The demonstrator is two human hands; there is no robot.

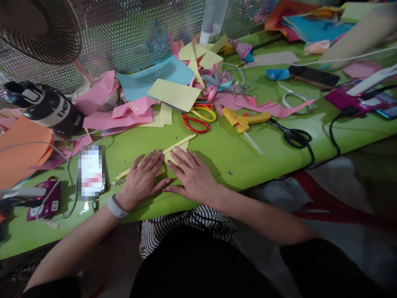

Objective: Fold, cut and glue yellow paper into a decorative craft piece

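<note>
A pale yellow sheet of paper with a narrow folded strip along its far edge lies on the green table near the front. My left hand lies flat over its left part, fingers stretched out. Over the right part rests my right hand, its fingers extended and pressing down on the paper. Both thumbs point inward, close to each other. Much of the paper is hidden beneath the hands. Just beyond them are red- and yellow-handled scissors, partly under a yellow paper rectangle.
A yellow glue gun and black-handled scissors lie to the right. At left are a phone, a magenta power strip, a dark bottle and a fan. Coloured paper scraps line the back; cables cross both sides.
</note>
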